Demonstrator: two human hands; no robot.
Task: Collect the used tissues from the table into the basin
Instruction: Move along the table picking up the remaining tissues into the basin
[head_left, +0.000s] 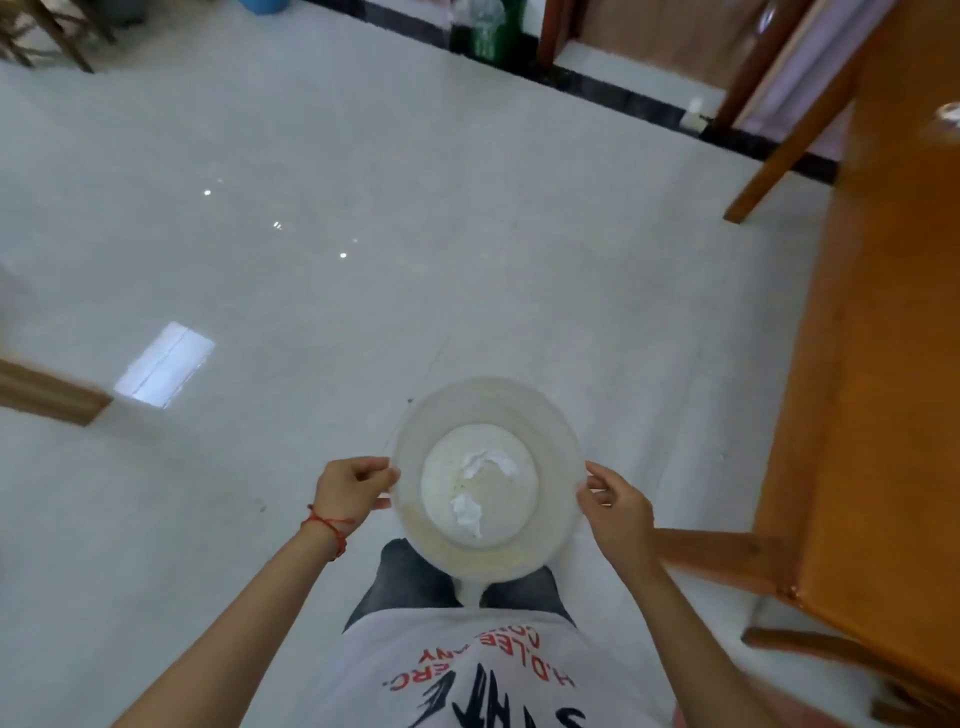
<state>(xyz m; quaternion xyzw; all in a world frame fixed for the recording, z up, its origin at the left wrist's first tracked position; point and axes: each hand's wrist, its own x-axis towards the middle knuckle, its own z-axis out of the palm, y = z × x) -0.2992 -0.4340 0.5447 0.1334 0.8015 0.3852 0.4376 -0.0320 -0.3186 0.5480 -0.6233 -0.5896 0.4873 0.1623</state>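
A translucent round basin (415, 447) hangs in front of my body over the white floor. My left hand (350, 488) grips its left rim and my right hand (615, 506) grips its right rim. Two crumpled white tissues lie on the basin's bottom: one (488, 463) near the middle, the other (467, 514) closer to me. The orange wooden table (893, 364) stands to my right, and a small pale object (949, 114) lies at its far edge, blurred.
Glossy white floor tiles (311, 234) spread ahead. A wooden table leg (779, 156) slants at upper right. A green bin (488, 31) with a plastic bag stands by the far wall. Chair legs (62, 36) show at upper left, a wooden piece (52, 392) at left.
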